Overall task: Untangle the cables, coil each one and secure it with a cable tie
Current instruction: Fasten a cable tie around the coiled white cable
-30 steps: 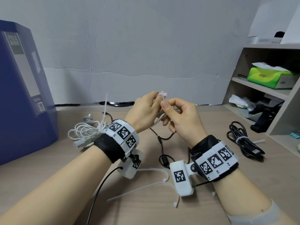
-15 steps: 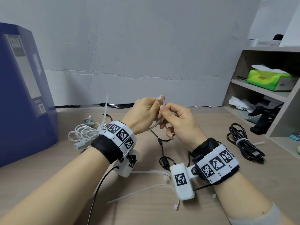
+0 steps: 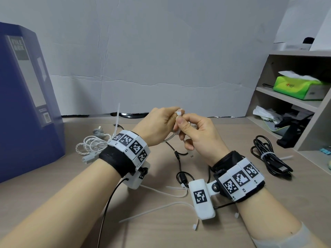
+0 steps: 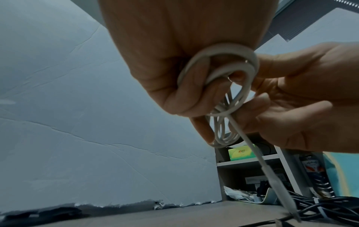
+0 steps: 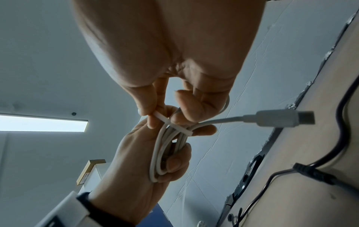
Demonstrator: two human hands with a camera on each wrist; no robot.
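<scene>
Since a second ago I see my hands a little higher above the worktop (image 3: 179,235), the grip itself unchanged. My left hand (image 3: 157,126) has its fingers (image 5: 174,162) clenched round one smooth white cable (image 5: 165,147), wound into a small oval coil with a USB plug (image 5: 281,120) jutting out. My right hand (image 3: 197,135) pinches a flat white plastic cable tie (image 5: 172,125) that crosses the top of that coil. Left of the coil lies one tied braided white bundle (image 3: 91,144), its tie tail upright. Right of the coil lies one tied glossy black bundle (image 3: 268,156). Below the coil, one thin black cable (image 3: 179,163) snakes loose, and I count three spare ties (image 3: 161,209) near it.
</scene>
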